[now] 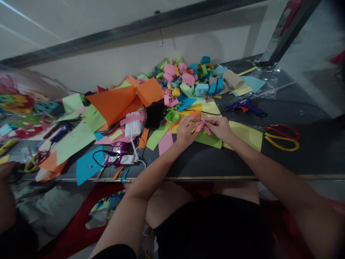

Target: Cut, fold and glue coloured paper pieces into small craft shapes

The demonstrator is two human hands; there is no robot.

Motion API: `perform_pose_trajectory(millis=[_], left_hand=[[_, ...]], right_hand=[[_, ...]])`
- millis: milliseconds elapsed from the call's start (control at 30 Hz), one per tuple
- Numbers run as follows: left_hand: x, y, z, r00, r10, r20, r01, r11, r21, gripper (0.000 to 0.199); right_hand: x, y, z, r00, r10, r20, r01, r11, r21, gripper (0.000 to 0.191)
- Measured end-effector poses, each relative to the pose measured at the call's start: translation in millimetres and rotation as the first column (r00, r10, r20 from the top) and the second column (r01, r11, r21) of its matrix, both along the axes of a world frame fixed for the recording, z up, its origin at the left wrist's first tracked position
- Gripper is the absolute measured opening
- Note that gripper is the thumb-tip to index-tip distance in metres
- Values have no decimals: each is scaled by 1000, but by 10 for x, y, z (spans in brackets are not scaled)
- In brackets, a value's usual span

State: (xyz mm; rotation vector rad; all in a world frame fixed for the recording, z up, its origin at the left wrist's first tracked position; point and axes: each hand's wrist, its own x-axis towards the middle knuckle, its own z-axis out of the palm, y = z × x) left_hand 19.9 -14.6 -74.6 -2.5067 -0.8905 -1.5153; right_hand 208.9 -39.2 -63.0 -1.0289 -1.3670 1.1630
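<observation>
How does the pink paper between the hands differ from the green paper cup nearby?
The pink paper is pinched between left hand and right hand; the green paper cup lies unheld. The pink paper has narrow loose ends; the green paper cup looks rounded. Both are paper.

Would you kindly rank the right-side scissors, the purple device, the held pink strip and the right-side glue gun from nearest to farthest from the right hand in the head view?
From the right hand:
1. Pink strip: in its grip.
2. Glue gun: just beyond, to the right.
3. Scissors: farther right.
4. Purple device: well off to the left.
</observation>
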Motion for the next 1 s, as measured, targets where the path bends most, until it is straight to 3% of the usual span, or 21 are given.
perform_pose_trajectory(millis=[200, 433, 600, 733, 867, 1000], left_hand=[[0, 21, 0, 1000, -4, 2, 4, 999, -47, 21], [26, -7, -1, 997, -56, -47, 47, 982, -182, 37], [12, 40, -56, 998, -41, -53, 27, 973, -228, 38], [20, 59, -86, 1000, 5, 3, -4, 976, -216, 36], [20, 40, -50, 993, 94, 73, -80, 981, -175, 35], [4, 13, 9, 997, 54, 54, -40, 972, -232, 30]], right_hand=[[3, 6, 8, 998, -56, -2, 56, 998, 4, 52], [41, 22, 45, 995, -100, 8, 100, 995, 27, 52], [56, 8, 57, 985, -125, 116, 123, 992, 24, 50], [50, -5, 59, 966, -188, 179, 170, 979, 108, 42], [45, -12, 59, 955, -198, 221, 165, 974, 158, 40], [56, -34, 82, 924, -207, 322, 148, 969, 199, 29]])
